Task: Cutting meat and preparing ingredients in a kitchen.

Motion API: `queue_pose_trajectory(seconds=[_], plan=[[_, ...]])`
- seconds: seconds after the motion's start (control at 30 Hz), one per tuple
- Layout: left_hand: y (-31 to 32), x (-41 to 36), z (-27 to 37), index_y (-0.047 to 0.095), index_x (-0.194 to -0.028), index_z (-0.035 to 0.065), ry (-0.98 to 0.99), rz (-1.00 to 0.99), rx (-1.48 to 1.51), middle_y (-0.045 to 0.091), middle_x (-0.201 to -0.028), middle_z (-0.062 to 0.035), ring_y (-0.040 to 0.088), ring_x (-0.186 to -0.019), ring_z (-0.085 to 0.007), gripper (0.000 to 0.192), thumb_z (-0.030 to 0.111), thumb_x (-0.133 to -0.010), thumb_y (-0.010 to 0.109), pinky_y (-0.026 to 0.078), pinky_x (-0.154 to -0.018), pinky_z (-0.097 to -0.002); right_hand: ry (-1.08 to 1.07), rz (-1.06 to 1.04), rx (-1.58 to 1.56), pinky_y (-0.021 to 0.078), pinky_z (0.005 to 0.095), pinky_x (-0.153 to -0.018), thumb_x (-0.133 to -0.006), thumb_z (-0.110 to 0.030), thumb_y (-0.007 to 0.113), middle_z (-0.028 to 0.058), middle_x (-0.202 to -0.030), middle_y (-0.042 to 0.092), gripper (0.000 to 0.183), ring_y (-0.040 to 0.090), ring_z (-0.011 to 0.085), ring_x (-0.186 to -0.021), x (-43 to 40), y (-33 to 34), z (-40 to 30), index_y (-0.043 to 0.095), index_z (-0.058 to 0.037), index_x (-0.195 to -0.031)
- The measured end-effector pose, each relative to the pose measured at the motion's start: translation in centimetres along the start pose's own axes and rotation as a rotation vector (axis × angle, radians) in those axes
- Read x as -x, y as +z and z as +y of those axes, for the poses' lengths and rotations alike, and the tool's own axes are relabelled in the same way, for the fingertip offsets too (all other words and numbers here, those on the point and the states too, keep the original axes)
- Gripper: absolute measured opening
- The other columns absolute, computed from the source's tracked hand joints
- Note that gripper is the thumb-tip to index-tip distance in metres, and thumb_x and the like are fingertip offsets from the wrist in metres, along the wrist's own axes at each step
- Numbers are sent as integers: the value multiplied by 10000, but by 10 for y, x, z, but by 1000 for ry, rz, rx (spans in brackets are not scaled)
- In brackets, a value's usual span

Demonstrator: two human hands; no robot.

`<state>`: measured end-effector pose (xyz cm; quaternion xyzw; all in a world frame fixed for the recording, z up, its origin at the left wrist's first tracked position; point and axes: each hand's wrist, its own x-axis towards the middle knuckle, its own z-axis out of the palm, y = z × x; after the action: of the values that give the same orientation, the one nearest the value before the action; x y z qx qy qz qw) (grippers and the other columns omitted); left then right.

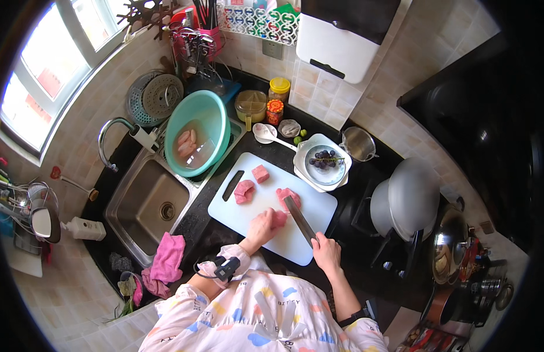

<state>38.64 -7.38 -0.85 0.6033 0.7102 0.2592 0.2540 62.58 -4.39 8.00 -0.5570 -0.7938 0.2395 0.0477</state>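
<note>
A white cutting board (272,240) with a handle slot lies on the black counter. My left hand (262,228) holds a piece of raw meat (279,218) against the board with curled fingers. In my right hand (327,251) is the handle of a kitchen knife (301,222), its blade pointing away to the upper left. The blade's far end is over or against another piece of meat (286,196); whether it cuts in cannot be told. Two more chunks, a folded one (244,192) and a squarish one (260,174), rest near the slot.
Left of the board are a steel sink (144,198) and a tilted green basin (219,132) holding meat in cloudy water. Behind it stands a plate of grapes (325,160). A grey pot (384,202) sits on the stove to the right. A pink cloth (168,257) hangs by the sink.
</note>
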Motion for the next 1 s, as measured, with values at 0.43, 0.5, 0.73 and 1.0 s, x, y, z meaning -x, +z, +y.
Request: queue_pose_trajectory(seconds=[0.43,0.5,0.73,1.0], plan=[[-13,11,-15,457,-1231,15,141,72,-150,541,-1126,-158,545,-1022,-349,606,108,-688,709,490,-857,-427,-115,-7,-36,470,562,-614,-935,-239,553,220,-689,635,175,625,452,-696,-13,26,-44,538,-66,-937],[-11,12,-16,460,-1236,13,253,75,-177,543,-1158,-159,537,-1037,-350,599,83,-690,696,480,-880,-423,-106,-5,-31,468,564,-617,-936,-232,551,221,-685,632,170,623,456,-697,-14,26,-45,536,-62,-939],[-25,29,-12,505,-1215,46,135,274,38,540,-1206,-152,516,-1114,-352,543,74,-717,719,472,-922,-403,-94,-40,-64,477,558,-627,-939,-173,529,229,-697,640,154,632,451,-695,-13,25,-49,501,-24,-967],[-34,28,-18,597,-1051,72,150,243,24,594,-1106,-86,561,-1031,-310,356,100,-725,737,505,-862,-388,-161,-117,30,505,533,-596,-882,-73,524,227,-657,633,149,644,432,-651,-10,42,-75,475,28,-980]])
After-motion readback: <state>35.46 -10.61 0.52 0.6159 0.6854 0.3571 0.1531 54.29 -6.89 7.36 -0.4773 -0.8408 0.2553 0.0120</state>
